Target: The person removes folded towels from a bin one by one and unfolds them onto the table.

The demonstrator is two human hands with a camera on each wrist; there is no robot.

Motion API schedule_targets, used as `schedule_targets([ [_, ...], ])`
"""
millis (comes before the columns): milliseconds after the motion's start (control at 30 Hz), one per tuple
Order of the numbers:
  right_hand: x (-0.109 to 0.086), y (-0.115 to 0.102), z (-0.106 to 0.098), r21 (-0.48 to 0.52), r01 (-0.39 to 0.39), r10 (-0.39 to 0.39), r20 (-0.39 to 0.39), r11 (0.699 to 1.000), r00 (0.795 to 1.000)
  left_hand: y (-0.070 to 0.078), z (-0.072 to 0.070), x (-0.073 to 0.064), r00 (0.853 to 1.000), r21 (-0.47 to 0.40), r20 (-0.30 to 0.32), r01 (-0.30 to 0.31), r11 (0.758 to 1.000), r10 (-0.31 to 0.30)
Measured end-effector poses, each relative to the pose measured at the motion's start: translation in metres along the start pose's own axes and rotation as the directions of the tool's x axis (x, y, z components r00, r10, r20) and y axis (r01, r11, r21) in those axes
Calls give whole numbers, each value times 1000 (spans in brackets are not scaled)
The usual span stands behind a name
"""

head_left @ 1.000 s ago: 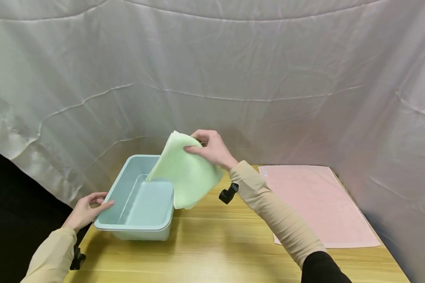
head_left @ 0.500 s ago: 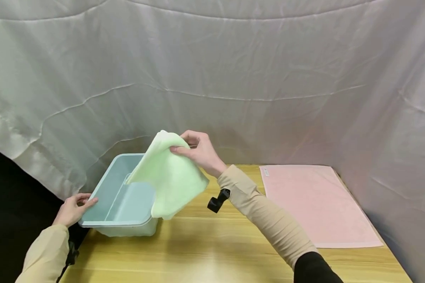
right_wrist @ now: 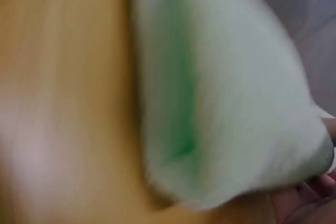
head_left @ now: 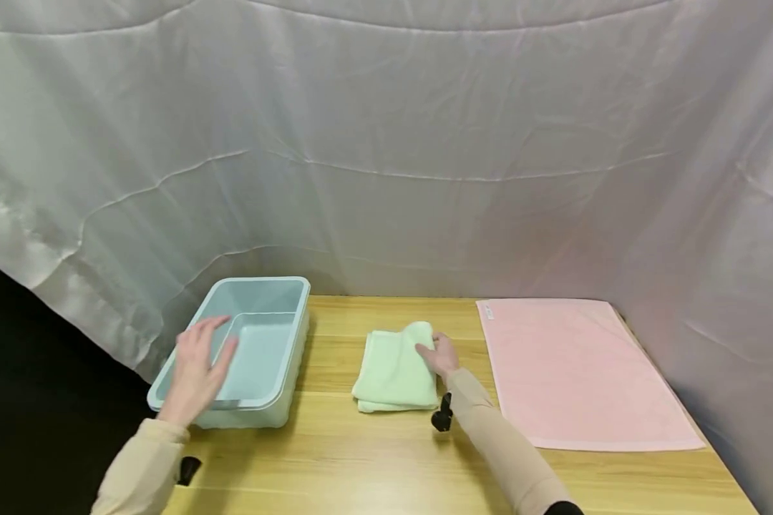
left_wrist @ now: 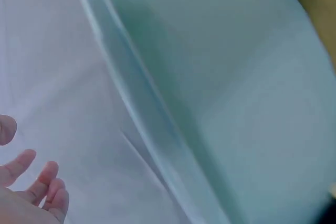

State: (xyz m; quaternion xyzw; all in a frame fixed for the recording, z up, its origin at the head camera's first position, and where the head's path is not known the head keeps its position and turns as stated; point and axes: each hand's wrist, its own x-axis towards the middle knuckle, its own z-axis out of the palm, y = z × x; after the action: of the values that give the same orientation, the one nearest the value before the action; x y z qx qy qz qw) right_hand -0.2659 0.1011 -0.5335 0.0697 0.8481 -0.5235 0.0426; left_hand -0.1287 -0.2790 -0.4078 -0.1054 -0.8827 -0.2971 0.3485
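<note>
Cloth (head_left: 394,370) lowered to table (head_left: 335,458), right fingers (head_left: 426,351) pinching it; left fingers (head_left: 207,326) released bin (head_left: 258,418).

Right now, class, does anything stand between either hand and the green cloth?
For the left hand, yes: in the head view, the right wall of the light-blue bin lies between it and the green cloth. For the right hand, nothing visible: it grips the cloth's right side.

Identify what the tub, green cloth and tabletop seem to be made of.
Tub: probably plastic, smooth with a soft sheen, judging by its moulded rim and rounded corners. Green cloth: soft, matte textile, perhaps fleece or towelling; it bends in thick, rounded folds. Tabletop: wood or wood-look laminate, fairly glossy; grain lines and a pale glare show.
</note>
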Motion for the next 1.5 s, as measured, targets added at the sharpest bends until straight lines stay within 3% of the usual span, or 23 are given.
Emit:
schedule_targets([
  [100,2,17,-7,-97,36,-40,-41,995,998,33,20,-2,997,-53,37,-65,996,67],
  [233,-1,18,-13,-80,81,-84,-32,993,996,60,46,-10,983,-111,177,-19,994,39],
  [333,-2,18,-16,-84,79,-82,-35,993,996,68,67,-17,953,-139,302,58,989,-13],
  [467,-2,23,-17,-121,117,-128,-81,986,988,67,96,-29,885,-176,455,198,964,-98],
  [567,-7,24,-17,-132,208,-226,-144,969,963,62,119,-37,840,-230,514,330,916,-174],
  [667,-20,21,-16,-102,317,-330,-166,943,929,55,138,-42,814,-316,524,460,830,-252],
  [733,-31,18,-13,-42,376,-378,-126,926,917,51,149,-45,801,-365,520,523,770,-298],
  [800,-41,16,-9,28,405,-404,-49,914,914,48,158,-47,774,-391,534,584,712,-341],
  [900,-54,16,-2,93,429,-436,70,899,897,45,170,-50,731,-401,558,653,643,-394],
  [1033,-60,21,4,68,463,-468,168,884,868,43,184,-52,687,-411,576,712,570,-444],
  [1200,-62,30,6,63,431,-430,280,900,858,40,195,-55,665,-427,579,740,520,-472],
  [1367,-64,36,11,23,440,-417,369,898,831,37,199,-57,654,-434,587,752,497,-477],
  [1500,-63,40,14,-22,473,-430,379,881,819,36,201,-58,644,-436,597,761,480,-479],
])
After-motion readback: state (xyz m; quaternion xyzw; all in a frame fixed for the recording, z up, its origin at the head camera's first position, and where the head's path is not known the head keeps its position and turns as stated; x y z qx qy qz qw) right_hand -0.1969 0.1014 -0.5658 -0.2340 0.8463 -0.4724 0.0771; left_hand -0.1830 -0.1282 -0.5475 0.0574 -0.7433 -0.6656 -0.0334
